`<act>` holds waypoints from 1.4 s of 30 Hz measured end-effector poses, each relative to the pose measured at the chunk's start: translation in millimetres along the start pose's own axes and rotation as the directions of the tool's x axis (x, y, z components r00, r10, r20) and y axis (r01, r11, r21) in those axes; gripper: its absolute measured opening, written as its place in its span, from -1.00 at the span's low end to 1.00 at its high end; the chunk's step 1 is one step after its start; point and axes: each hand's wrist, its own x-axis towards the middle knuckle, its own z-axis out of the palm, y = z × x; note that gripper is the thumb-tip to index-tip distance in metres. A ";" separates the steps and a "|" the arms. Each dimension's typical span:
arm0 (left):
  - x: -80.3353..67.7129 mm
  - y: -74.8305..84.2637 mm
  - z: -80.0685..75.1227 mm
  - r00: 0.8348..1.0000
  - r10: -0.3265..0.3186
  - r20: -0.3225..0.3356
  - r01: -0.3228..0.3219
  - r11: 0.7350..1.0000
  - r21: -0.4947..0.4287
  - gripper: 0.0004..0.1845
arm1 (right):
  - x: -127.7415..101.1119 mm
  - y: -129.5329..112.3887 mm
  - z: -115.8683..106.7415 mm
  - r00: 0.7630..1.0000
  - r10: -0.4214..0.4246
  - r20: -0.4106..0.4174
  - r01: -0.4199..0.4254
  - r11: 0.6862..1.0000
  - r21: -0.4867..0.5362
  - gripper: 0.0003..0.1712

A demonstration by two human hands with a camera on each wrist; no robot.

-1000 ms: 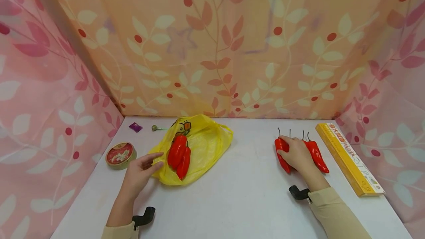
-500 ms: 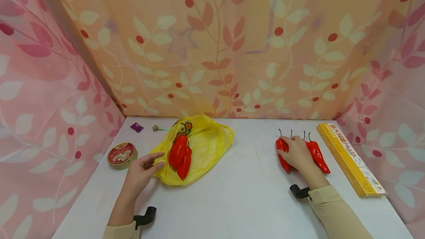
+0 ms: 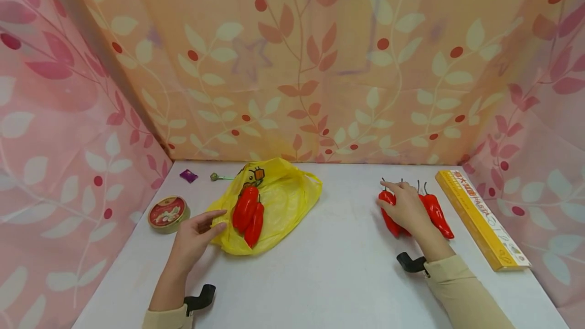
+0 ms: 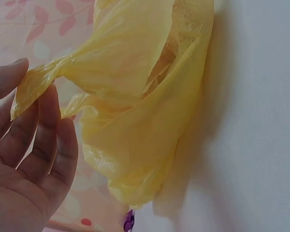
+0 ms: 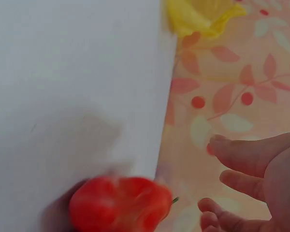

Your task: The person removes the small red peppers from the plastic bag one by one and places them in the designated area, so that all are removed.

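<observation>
My left hand pinches the left edge of a yellow plastic bag. In the left wrist view a twisted bag handle runs between thumb and fingers. Red chili peppers lie within the spread bag in the head view. On the right, my right hand hovers over a row of several red chili peppers with thin stems, partly hiding the middle ones. Its fingers are spread, with the leftmost pepper beside them. The right wrist view has a gap between the fingers and a red pepper.
A yellow pasta box lies along the right side. At the left stand a round red-topped tin, a small purple packet and a small thin item with a round end. Patterned cloth walls enclose the white table.
My right hand has loosened from the peppers and risen slightly, its index finger stretching toward the stems. My left hand stays at the bag.
</observation>
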 end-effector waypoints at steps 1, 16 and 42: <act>-0.2 -0.6 -0.1 1.000 0.000 0.002 0.000 1.000 -0.002 -0.51 | -1.4 -4.5 -0.8 1.000 -0.021 -0.003 0.021 1.000 0.018 -0.26; -1.8 -0.7 1.5 1.000 0.002 0.000 -0.002 1.000 -0.016 -0.52 | -3.4 -95.3 18.0 0.970 -0.245 0.000 0.231 0.914 0.335 -0.39; -0.9 2.1 -1.7 1.000 0.009 -0.001 -0.009 1.000 -0.014 -0.49 | 66.0 -242.0 112.0 0.894 -0.362 0.266 0.155 0.804 0.573 -0.35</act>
